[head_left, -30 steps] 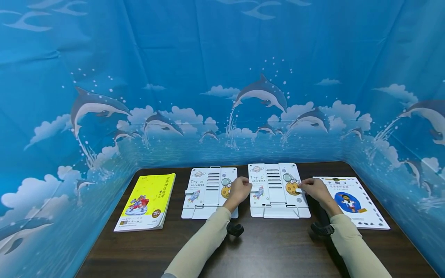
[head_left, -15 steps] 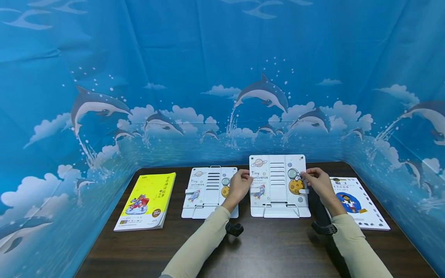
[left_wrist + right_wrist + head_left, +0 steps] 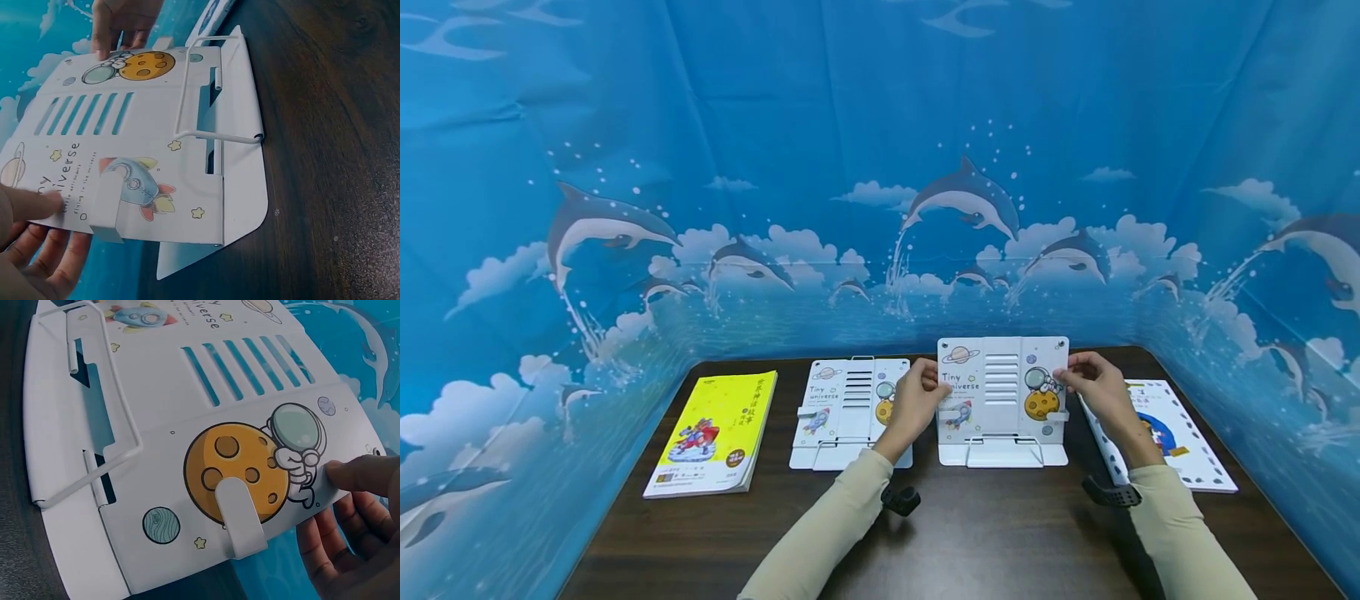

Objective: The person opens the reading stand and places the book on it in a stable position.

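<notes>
A white book stand printed with "Tiny universe", a planet, a rocket and an astronaut has its panel tilted up from a flat base on the table. My left hand pinches the panel's left edge, thumb on the front and fingers behind, as the left wrist view shows. On the opposite edge my right hand pinches beside the astronaut print, thumb in front. A wire page holder crosses the stand's lower part, and a white side clip sits over the moon print. A matching book stand lies flat to the left.
A yellow book lies at the left of the dark wooden table. At the right, partly behind my right hand, is a white book with a blue circle. A blue dolphin-print curtain encloses the table's back and sides.
The right-hand stand's panel has swung up from lying flat to a steep tilt. Both hands keep to its edges, and the right hand has risen and shifted slightly right with it.
</notes>
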`<state>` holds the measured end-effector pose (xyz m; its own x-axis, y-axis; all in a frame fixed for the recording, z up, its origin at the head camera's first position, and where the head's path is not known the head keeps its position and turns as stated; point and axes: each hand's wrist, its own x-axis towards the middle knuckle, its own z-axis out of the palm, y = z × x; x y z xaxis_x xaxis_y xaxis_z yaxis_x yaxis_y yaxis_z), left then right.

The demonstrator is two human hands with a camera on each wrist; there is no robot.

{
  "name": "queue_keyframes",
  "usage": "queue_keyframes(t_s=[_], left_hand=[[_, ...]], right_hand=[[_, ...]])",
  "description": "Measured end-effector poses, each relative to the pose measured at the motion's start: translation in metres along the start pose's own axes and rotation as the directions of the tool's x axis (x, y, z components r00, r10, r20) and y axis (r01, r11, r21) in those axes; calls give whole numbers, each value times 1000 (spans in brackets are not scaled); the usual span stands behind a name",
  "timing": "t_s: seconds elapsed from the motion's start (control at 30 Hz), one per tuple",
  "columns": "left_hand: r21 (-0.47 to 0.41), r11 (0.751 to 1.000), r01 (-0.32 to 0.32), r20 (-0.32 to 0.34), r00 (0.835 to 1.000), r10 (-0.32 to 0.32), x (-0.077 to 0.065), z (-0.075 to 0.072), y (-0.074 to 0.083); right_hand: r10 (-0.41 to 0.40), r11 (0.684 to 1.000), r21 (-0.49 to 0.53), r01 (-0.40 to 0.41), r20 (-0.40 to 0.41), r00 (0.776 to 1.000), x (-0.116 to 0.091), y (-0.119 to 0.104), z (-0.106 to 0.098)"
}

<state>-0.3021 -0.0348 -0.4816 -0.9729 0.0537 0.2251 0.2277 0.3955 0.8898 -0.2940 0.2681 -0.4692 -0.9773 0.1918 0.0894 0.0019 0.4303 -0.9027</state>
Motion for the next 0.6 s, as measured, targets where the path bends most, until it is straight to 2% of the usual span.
queue_keyframes(t_s=[0.27,0.43,0.53,0.6], left_hand=[[29,999,-41,-51,998,43,9,0,2],[42,996,-78,-55,995,81,22,-3,3],[40,996,-77,-47,996,79,29,-4,1],[33,997,-69,-38,997,70,33,-5,0]], right_hand=[[-13,999,-45,12,-29,1000,-15,1,-1],[-118,990,-76,117,-4,993,-33,-3,-5],[-174,981,-81,177,41,984,-47,-5,-4],[-184,979,-76,189,69,981,-55,-8,0]])
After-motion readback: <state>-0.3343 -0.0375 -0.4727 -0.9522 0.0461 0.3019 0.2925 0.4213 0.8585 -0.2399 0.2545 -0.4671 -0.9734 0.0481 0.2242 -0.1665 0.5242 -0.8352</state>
